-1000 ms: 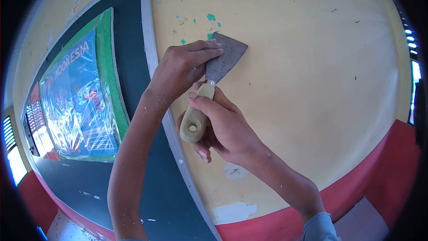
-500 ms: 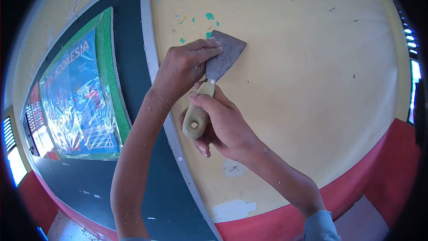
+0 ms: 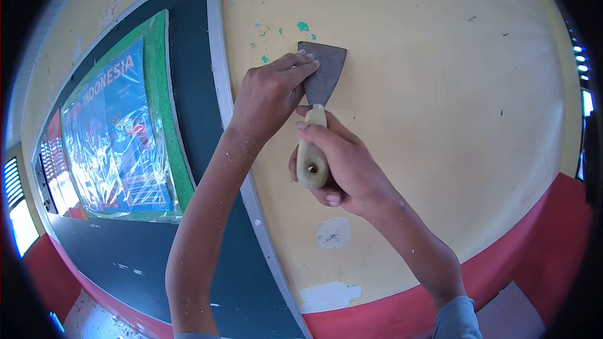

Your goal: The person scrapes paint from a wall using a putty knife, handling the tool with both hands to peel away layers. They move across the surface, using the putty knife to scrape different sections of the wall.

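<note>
The grey metal scraper (image 3: 320,95), its cream handle (image 3: 311,150) grasped by the right hand (image 3: 344,160), now stands more upright, covering a green spot's place, the left hand's (image 3: 271,91) fingers touching its blade (image 3: 328,66), grip unclear.

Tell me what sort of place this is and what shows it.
Probably a classroom: a large dark board in a pale frame, a plastic-covered poster reading INDONESIA on it, and a cream wall with a red lower band.

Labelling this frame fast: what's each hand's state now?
Left hand: fingers on the scraper blade; can't tell whether it pinches.
Right hand: closed, holding the scraper handle.
</note>
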Available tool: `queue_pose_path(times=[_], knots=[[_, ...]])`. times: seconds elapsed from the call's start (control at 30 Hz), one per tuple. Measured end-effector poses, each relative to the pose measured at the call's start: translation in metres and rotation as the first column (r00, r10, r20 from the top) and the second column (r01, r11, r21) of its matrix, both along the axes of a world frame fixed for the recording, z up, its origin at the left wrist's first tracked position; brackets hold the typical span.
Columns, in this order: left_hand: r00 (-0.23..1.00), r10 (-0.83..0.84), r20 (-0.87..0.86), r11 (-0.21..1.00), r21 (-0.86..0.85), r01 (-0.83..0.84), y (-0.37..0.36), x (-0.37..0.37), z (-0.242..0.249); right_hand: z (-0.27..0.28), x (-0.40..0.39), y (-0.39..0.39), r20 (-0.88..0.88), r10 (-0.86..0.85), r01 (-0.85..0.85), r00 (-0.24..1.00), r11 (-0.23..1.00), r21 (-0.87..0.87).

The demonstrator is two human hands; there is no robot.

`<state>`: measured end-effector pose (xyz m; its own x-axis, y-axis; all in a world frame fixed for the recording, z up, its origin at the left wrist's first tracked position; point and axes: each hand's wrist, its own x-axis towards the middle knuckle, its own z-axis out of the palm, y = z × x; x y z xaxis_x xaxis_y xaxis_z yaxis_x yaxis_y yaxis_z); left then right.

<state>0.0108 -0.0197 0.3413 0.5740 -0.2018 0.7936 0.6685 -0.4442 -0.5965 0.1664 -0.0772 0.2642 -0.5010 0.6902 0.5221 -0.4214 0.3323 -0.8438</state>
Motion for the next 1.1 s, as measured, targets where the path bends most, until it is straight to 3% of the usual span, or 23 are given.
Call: queue_pose_path(times=[0.1,0.2,0.3,0.4,0.43,0.5,0.63,0.7,0.8,1.0,1.1], knots=[[1.000,0.021,0.020,0.999,0.044,-0.022,0.007,0.005,-0.009,-0.007,0.016,-0.010,0.020,-0.006,0.006,1.000,1.000,0.003],[0.994,0.077,0.071,0.995,0.062,-0.082,0.010,0.012,-0.013,-0.004,0.024,0.006,0.115,-0.117,0.112,0.986,0.992,0.053],[0.985,0.136,0.107,0.987,0.073,-0.144,0.006,0.020,-0.022,-0.003,0.031,-0.002,0.168,-0.381,0.331,0.909,0.906,0.263],[0.980,0.165,0.108,0.967,0.177,-0.182,0.018,0.024,-0.025,-0.009,0.043,0.000,0.208,-0.705,0.497,0.679,0.649,0.576],[0.979,0.174,0.108,0.956,0.220,-0.195,0.022,0.026,-0.026,-0.012,0.043,0.011,0.065,-0.815,0.579,0.576,0.462,0.672],[0.963,0.196,0.187,0.963,0.151,-0.225,0.021,0.035,-0.023,-0.017,0.038,0.033,-0.250,-0.908,0.660,0.337,0.038,0.750],[0.963,0.148,0.223,0.987,0.026,-0.158,0.013,0.048,-0.032,-0.011,0.045,0.001,-0.180,-0.969,0.545,0.171,-0.060,0.837],[0.962,0.116,0.246,0.985,0.092,-0.143,0.017,0.048,-0.027,-0.007,0.044,-0.005,-0.144,-0.984,0.515,0.106,-0.069,0.855],[0.943,0.136,0.304,0.986,0.052,-0.159,0.016,0.055,-0.020,0.005,0.042,0.016,-0.240,-0.965,0.527,0.105,-0.151,0.836],[0.929,0.118,0.351,0.991,0.015,-0.131,0.015,0.062,-0.029,0.006,0.045,-0.001,-0.159,-0.986,0.504,0.052,-0.112,0.857],[0.913,0.138,0.384,0.989,-0.011,-0.144,0.012,0.067,-0.027,0.016,0.048,-0.010,-0.196,-0.980,0.496,0.037,-0.152,0.855]])
